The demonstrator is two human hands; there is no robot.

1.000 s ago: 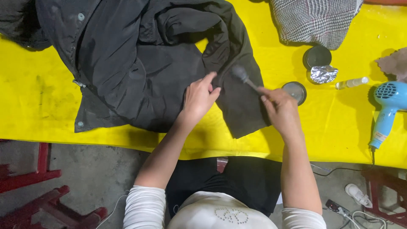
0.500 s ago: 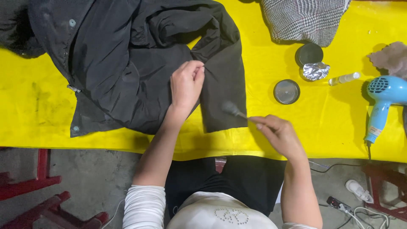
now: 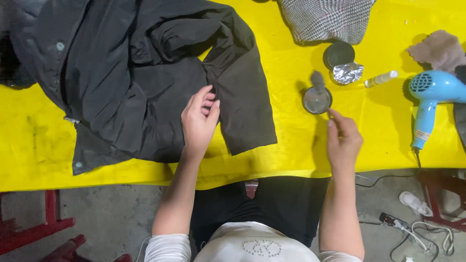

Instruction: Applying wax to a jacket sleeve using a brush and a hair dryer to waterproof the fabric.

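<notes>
While the left hand rests flat and open on the black jacket, the right hand pinches a small brush. Brush axis runs away from the person, bristles over the open round tin directly ahead of that hand, right of the jacket.

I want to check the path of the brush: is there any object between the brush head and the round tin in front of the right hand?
Nothing visible blocks it. The right hand holds a small brush whose head is right at the open round tin. The foil piece and the dark lid lie beyond the tin, off the path.
</notes>
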